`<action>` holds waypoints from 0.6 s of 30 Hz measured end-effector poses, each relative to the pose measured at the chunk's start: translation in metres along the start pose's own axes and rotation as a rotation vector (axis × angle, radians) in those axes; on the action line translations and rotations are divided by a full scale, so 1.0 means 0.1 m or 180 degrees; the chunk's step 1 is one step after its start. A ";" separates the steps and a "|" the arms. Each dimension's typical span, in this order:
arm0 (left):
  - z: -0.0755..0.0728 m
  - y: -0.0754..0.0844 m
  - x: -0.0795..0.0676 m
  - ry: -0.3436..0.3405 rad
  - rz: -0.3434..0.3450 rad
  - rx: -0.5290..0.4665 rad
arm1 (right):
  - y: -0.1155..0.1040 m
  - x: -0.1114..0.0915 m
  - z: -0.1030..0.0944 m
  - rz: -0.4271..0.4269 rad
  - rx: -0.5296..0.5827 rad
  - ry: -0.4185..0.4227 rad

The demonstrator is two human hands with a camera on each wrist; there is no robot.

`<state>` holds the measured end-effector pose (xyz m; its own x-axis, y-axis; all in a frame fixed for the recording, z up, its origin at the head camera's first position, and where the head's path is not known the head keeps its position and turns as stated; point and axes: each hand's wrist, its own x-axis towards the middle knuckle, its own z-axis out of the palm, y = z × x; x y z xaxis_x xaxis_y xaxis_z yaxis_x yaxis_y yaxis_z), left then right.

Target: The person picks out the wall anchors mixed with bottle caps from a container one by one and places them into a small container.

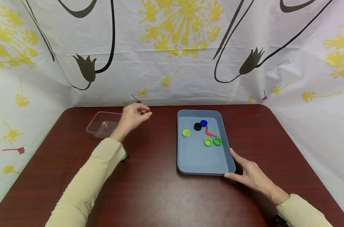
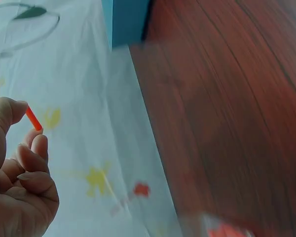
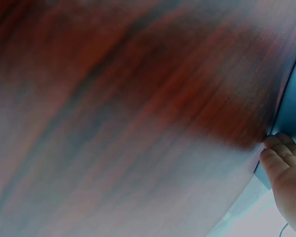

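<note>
My left hand (image 1: 133, 117) is raised over the back of the table, between the clear box and the tray. Its thumb and a finger pinch a small red stick (image 2: 34, 118) at the two ends. At the front right corner of the blue-grey tray (image 1: 189, 157), my right hand (image 1: 252, 175) touches the rim, thumb on the front edge and straight fingers along the right side. Inside the tray lie several red sticks (image 1: 211, 134), a black cap (image 1: 197, 126), a blue cap (image 1: 203, 123), two yellow-green caps (image 1: 186, 133) and a green cap (image 1: 217, 141).
A clear plastic box (image 1: 99, 127) stands at the back left, partly hidden behind my left hand and forearm. The dark red wood table (image 1: 149, 189) is bordered at the back and sides by a patterned white cloth (image 1: 166, 63).
</note>
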<state>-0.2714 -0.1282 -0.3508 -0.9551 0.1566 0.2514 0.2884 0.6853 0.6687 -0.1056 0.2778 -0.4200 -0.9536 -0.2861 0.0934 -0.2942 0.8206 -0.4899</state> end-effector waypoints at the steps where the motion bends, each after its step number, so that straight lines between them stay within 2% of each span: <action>1: -0.05 -0.06 -0.02 0.0055 0.0010 0.0062 | 0.00 0.00 0.00 -0.0004 -0.0010 0.0002; 6: -0.29 -0.33 -0.15 0.0252 -0.0109 0.0226 | 0.00 -0.01 -0.01 0.0013 0.0021 -0.0011; 11: -0.46 -0.59 -0.28 0.0369 -0.0219 0.0434 | 0.00 -0.01 0.01 -0.0013 0.0009 0.0015; 18: -0.57 -0.79 -0.42 0.0266 -0.0375 0.0707 | 0.00 0.00 0.01 -0.0040 0.0017 0.0029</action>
<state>-0.2503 -0.2295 -0.3742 -0.9696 0.0136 0.2442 0.1450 0.8361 0.5291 -0.1056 0.2769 -0.4206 -0.9505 -0.2917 0.1075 -0.3057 0.8145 -0.4932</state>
